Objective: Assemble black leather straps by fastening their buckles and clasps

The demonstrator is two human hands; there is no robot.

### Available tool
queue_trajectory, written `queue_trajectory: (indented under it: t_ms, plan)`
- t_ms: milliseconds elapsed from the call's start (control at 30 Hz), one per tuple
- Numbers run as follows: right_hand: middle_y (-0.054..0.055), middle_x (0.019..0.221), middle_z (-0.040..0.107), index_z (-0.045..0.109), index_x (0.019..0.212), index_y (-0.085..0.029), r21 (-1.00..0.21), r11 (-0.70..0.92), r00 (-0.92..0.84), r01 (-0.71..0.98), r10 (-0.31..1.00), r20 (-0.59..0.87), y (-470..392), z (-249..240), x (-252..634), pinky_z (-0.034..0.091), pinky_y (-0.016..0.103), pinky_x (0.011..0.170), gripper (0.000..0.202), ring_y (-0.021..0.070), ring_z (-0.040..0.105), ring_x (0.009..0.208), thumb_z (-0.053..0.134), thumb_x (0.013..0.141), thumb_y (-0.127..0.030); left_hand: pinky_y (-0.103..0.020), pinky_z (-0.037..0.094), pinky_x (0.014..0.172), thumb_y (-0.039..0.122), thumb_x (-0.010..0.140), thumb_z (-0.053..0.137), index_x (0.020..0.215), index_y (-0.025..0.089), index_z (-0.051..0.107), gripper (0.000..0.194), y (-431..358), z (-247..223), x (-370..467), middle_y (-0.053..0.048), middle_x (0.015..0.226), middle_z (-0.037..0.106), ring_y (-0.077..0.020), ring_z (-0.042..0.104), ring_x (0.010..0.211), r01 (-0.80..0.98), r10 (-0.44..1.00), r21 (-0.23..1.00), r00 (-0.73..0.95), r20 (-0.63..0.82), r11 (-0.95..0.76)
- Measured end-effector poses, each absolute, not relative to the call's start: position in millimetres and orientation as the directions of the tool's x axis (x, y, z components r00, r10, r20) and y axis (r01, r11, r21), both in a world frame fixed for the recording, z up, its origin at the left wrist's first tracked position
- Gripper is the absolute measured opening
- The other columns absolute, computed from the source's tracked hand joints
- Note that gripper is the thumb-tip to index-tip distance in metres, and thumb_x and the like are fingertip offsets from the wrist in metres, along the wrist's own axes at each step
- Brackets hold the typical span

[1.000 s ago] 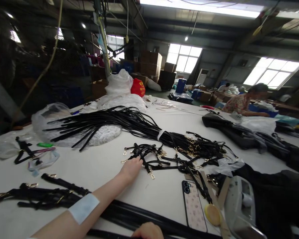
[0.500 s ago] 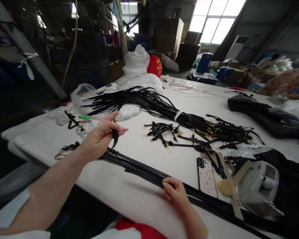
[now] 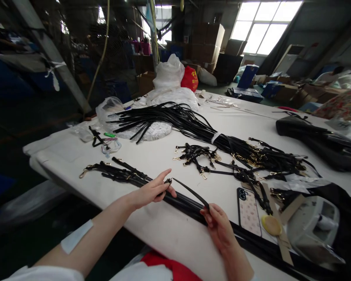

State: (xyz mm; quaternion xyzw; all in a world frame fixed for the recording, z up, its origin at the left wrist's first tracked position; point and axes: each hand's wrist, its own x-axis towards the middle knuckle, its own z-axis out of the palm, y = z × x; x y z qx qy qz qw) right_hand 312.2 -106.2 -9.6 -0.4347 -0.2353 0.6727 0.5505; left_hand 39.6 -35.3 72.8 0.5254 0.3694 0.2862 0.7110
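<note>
My left hand (image 3: pixel 153 189) pinches the buckle end of a thin black strap (image 3: pixel 190 190) near the table's front edge. That strap runs right to my right hand (image 3: pixel 219 224), whose fingers are closed on its other part. Below both hands lie long black straps (image 3: pixel 131 175) with gold clasps at their left end. Beyond them is a small heap of short black straps with gold hooks (image 3: pixel 193 154). A large bundle of black straps (image 3: pixel 175 121), held by a white tie (image 3: pixel 215 137), stretches across the table.
A phone (image 3: pixel 249 212), a round yellow item (image 3: pixel 271 225) and a clear-lidded container (image 3: pixel 312 226) lie at right. Black bags (image 3: pixel 310 138) rest farther right. White plastic bundles (image 3: pixel 169 78) and a red bag (image 3: pixel 189 79) stand at the back. A person's patterned sleeve (image 3: pixel 343 103) shows at far right.
My left hand has moved right and down, near my right hand. The strap is now stretched between them, and my right hand has turned and lifted slightly. The view has shifted left.
</note>
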Motion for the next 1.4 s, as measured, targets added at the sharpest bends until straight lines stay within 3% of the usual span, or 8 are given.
queue_trajectory:
  t_ms: [200, 300, 400, 800, 933, 1067, 1267, 1400]
  plan:
    - [-0.002, 0.050, 0.058, 0.073, 0.077, -0.016, -0.762, -0.317, -0.043, -0.565, 0.934, -0.356, -106.1, -14.3, 312.8, 0.039, 0.019, 0.053, 0.031, 0.0078, 0.047, 0.052, 0.086, 0.065, -0.041, -0.024, 0.015, 0.043, 0.037, 0.094, 0.048, 0.113, 0.013, 0.047, 0.031, -36.2, 73.4, 42.7, -0.012, 0.096, 0.067, -0.0034, 0.034, 0.044, -0.050, 0.799, 0.965, 0.573, -0.184, 0.258]
    - [-0.002, 0.047, 0.054, 0.073, 0.076, -0.016, -0.754, -0.329, -0.052, -0.569, 0.929, -0.366, -106.5, -15.6, 313.5, 0.041, 0.019, 0.058, 0.031, 0.0122, 0.058, 0.063, 0.086, 0.065, -0.042, -0.024, 0.016, 0.043, 0.025, 0.088, 0.047, 0.106, 0.014, 0.049, 0.021, -37.2, 75.4, 43.2, -0.007, 0.088, 0.063, -0.0040, 0.036, 0.044, -0.102, 0.805, 0.955, 0.567, -0.174, 0.278]
    - [-0.003, 0.046, 0.051, 0.072, 0.075, -0.016, -0.756, -0.339, -0.056, -0.561, 0.926, -0.374, -106.9, -15.7, 314.1, 0.042, 0.020, 0.061, 0.031, 0.0149, 0.061, 0.068, 0.086, 0.065, -0.042, -0.024, 0.016, 0.045, 0.017, 0.079, 0.047, 0.113, 0.016, 0.047, 0.034, -38.0, 78.9, 43.2, -0.003, 0.084, 0.060, -0.0039, 0.033, 0.044, -0.106, 0.814, 0.950, 0.548, -0.191, 0.294]
    - [-0.004, 0.047, 0.050, 0.072, 0.075, -0.017, -0.750, -0.354, -0.083, -0.559, 0.924, -0.374, -108.6, -18.0, 316.2, 0.044, 0.023, 0.074, 0.031, 0.0151, 0.062, 0.073, 0.085, 0.067, -0.044, -0.023, 0.016, 0.047, 0.025, 0.078, 0.049, 0.120, 0.014, 0.052, 0.043, -33.2, 80.6, 47.3, 0.002, 0.067, 0.056, -0.0068, 0.028, 0.046, 0.079, 0.819, 0.948, 0.486, -0.306, 0.307]
    - [-0.004, 0.047, 0.050, 0.071, 0.074, -0.017, -0.759, -0.343, -0.068, -0.553, 0.927, -0.370, -109.2, -18.4, 315.0, 0.046, 0.023, 0.076, 0.031, 0.0149, 0.062, 0.071, 0.085, 0.066, -0.044, -0.024, 0.028, 0.052, 0.042, 0.091, 0.042, 0.107, 0.013, 0.061, 0.038, -35.2, 87.0, 45.4, 0.004, 0.053, 0.050, -0.0107, 0.037, 0.051, 0.278, 0.865, 0.951, 0.435, -0.251, 0.136]
    - [-0.003, 0.047, 0.052, 0.072, 0.077, -0.019, -0.763, -0.319, -0.029, -0.563, 0.930, -0.367, -108.5, -23.5, 313.3, 0.047, 0.024, 0.068, 0.032, 0.0156, 0.061, 0.068, 0.085, 0.065, -0.046, -0.025, 0.034, 0.058, 0.043, 0.094, 0.040, 0.112, 0.015, 0.058, 0.038, -37.9, 98.9, 43.9, 0.001, 0.058, 0.062, -0.0117, 0.043, 0.054, 0.450, 0.873, 0.893, 0.437, -0.218, -0.003]
    - [-0.003, 0.042, 0.047, 0.071, 0.069, -0.017, -0.779, -0.291, -0.023, -0.555, 0.942, -0.336, -104.2, -42.8, 314.7, 0.046, 0.022, 0.055, 0.035, 0.0133, 0.055, 0.056, 0.085, 0.063, -0.048, -0.024, 0.039, 0.055, 0.028, 0.089, 0.040, 0.111, 0.013, 0.052, 0.029, -35.9, 102.9, 39.2, -0.004, 0.082, 0.063, -0.0103, 0.047, 0.056, 0.204, 0.840, 0.973, 0.504, -0.200, 0.109]
    - [-0.004, 0.044, 0.048, 0.072, 0.071, -0.017, -0.772, -0.277, -0.037, -0.572, 0.949, -0.313, -103.7, -51.0, 316.6, 0.047, 0.022, 0.056, 0.032, 0.0095, 0.049, 0.050, 0.085, 0.064, -0.045, -0.022, 0.026, 0.045, 0.018, 0.082, 0.041, 0.124, 0.014, 0.045, 0.043, -33.7, 100.0, 36.4, -0.006, 0.090, 0.065, -0.0071, 0.037, 0.048, 0.015, 0.829, 0.979, 0.530, -0.181, 0.204]
